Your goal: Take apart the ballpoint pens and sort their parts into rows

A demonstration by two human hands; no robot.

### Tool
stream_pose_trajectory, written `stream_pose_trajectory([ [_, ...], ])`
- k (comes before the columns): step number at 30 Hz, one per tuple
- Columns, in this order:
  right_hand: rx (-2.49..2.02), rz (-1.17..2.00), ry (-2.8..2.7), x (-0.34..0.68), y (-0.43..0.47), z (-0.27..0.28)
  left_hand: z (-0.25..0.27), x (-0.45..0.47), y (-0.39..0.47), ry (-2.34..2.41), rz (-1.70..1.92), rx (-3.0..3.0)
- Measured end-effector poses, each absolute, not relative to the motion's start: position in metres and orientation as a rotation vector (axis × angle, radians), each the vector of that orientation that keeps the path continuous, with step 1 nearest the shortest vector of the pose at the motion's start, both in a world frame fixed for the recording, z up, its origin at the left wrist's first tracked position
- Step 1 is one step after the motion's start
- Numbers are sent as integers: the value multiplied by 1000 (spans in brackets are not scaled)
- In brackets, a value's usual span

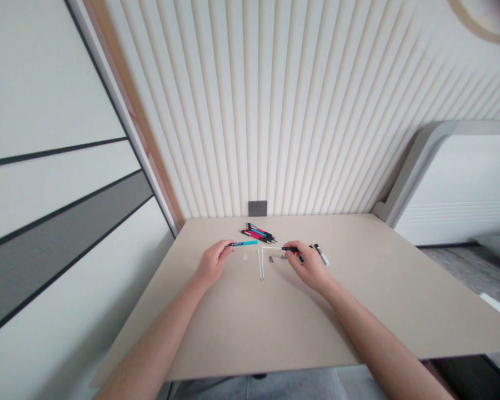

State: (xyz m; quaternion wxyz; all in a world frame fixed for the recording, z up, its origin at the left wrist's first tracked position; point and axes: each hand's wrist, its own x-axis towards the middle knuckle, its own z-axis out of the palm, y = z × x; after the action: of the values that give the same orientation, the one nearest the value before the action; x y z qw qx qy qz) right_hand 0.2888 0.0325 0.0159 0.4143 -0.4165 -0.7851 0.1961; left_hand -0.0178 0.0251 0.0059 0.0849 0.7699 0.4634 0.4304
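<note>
My left hand (214, 262) pinches the black end of a teal pen barrel (247, 243), which points right. Across from it, my right hand (310, 266) is closed on a black pen section (289, 249). A thin white refill (271, 248) sticks out of that section toward the teal barrel, its tip apart from it. Between the hands, white pen refills (261, 268) lie side by side on the table. Small dark pieces (271, 259), perhaps springs or tips, rest to their right, and tiny whitish pieces (245, 257) to their left. More small parts are partly hidden by my right fingers.
A pile of pink, teal and black pens (258, 233) lies farther back on the beige table (233, 328). White and black pen-like pieces (322, 255) lie just beyond my right hand. A ribbed wall with a dark socket (257, 208) borders the back; a cabinet (58, 233) stands left.
</note>
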Motion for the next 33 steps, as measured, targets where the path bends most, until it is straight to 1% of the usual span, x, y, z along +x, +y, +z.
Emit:
stream_pose_trajectory([
  [4,-996,542,-2025,288,32,15,7,-18,25,1393,1337,2278],
  [9,-731,694,-2323,280,23,20,6,-17,24,1385,1315,2286],
  [14,-610,669,-2468,272,19,17,6,-15,24,1386,1236,2322],
  [24,-700,678,-2498,274,23,10,7,-9,22,1285,1144,2411],
  [29,-923,734,-2197,270,22,7,7,-8,20,1216,1041,2437],
  [33,-897,818,-2144,266,21,5,7,-4,18,1137,934,2470],
])
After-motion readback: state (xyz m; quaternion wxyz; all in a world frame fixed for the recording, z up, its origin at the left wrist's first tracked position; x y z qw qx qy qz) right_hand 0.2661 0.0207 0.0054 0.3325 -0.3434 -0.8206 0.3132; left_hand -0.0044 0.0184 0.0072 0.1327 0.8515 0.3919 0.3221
